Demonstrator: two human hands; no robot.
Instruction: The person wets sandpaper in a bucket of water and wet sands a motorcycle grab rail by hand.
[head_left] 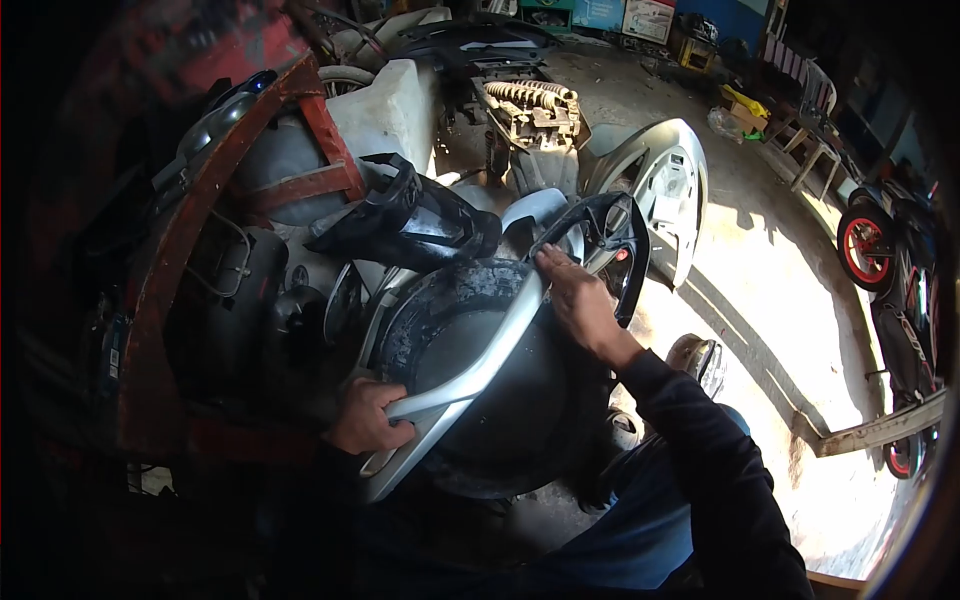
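A long silver-white plastic panel (480, 370) lies slantwise over a round black tub (420, 330). My left hand (372, 415) is closed round the panel's lower left end. Near its upper end my right hand (580, 300) rests with the fingers together against the panel, where it meets a black frame-like part (632, 235); the underside of that hand is hidden. A glossy black plastic cover (415, 222) lies just behind the tub's rim. Beyond my right hand stands a larger silver fairing (688, 200).
A red metal frame (165, 290) rises at the left. Behind are shock absorber springs (530, 95) on a metal assembly. At the right are a motorcycle with a red-rimmed wheel (868, 248), a wooden beam (885, 425) and a plastic chair (815, 100).
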